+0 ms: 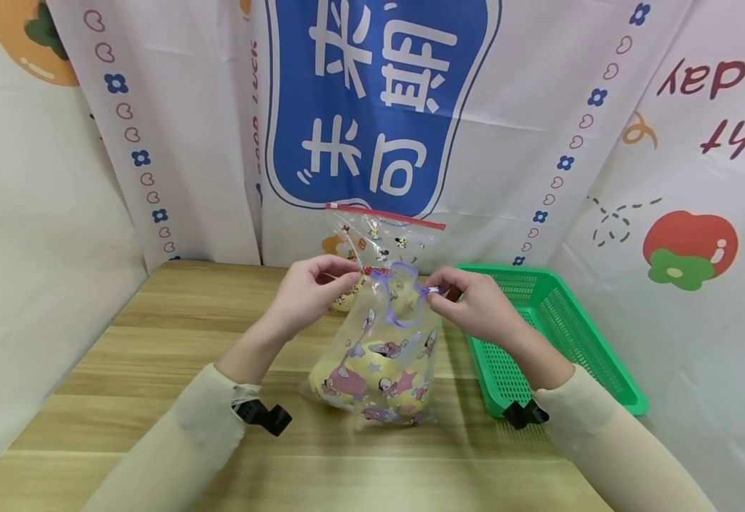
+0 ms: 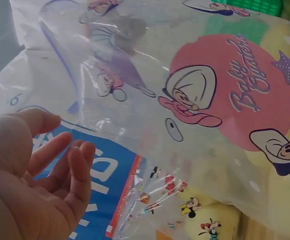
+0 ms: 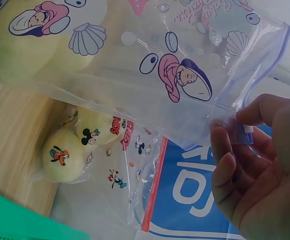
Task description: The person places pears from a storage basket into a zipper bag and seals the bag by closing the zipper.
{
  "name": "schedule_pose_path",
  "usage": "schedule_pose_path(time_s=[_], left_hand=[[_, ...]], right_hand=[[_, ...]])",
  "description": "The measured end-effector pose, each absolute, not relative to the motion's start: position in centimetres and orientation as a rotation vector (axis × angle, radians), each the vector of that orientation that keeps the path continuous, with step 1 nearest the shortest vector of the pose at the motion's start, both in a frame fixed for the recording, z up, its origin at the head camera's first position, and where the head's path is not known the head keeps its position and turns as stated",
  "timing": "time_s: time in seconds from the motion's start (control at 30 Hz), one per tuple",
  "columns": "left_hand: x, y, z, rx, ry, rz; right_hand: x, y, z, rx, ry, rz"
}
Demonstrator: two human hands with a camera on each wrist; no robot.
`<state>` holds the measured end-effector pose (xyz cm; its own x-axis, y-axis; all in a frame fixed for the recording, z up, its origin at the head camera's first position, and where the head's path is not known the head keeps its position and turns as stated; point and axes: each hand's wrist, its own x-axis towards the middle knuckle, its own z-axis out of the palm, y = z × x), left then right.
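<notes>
A clear zip bag [image 1: 378,370] with purple edging and pink cartoon prints stands upright on the table, holding large pale-yellow round things. Its mouth gapes in a rounded loop. My right hand [image 1: 474,302] pinches the bag's top right corner by the white slider, between thumb and index finger [image 3: 222,135]. Beside the top left of the bag is my left hand [image 1: 314,295]; in the left wrist view its fingers [image 2: 79,170] are loosely bent, with a gap to the thumb and nothing between them.
Behind stands a second clear bag [image 1: 400,242] with a red zip strip, also containing yellow round things [image 3: 62,155]. On the right lies a green perforated basket [image 1: 593,334]. The wooden table [image 1: 154,377] meets printed cloth walls [image 1: 205,142] at the back and sides.
</notes>
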<state>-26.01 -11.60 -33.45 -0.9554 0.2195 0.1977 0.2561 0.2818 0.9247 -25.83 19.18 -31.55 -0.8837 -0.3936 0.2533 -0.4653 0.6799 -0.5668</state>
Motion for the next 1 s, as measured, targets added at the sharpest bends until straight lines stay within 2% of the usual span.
schedule_pose_path(time_s=[0.27,0.47,1.0], left_hand=[[-27.1,-10.3,-34.4,-0.582,-2.567,-1.74],[-26.9,-10.5,-34.3,-0.546,-2.509,-1.739],[-25.7,-15.6,-33.2,-0.334,-2.372,-1.778]], right_hand=[[-25.7,19.3,-31.6,0.722,-2.798,0.976],[-25.9,19.6,-31.7,0.694,-2.847,0.951],[-25.3,22.0,-30.0,0.569,-2.787,1.032]])
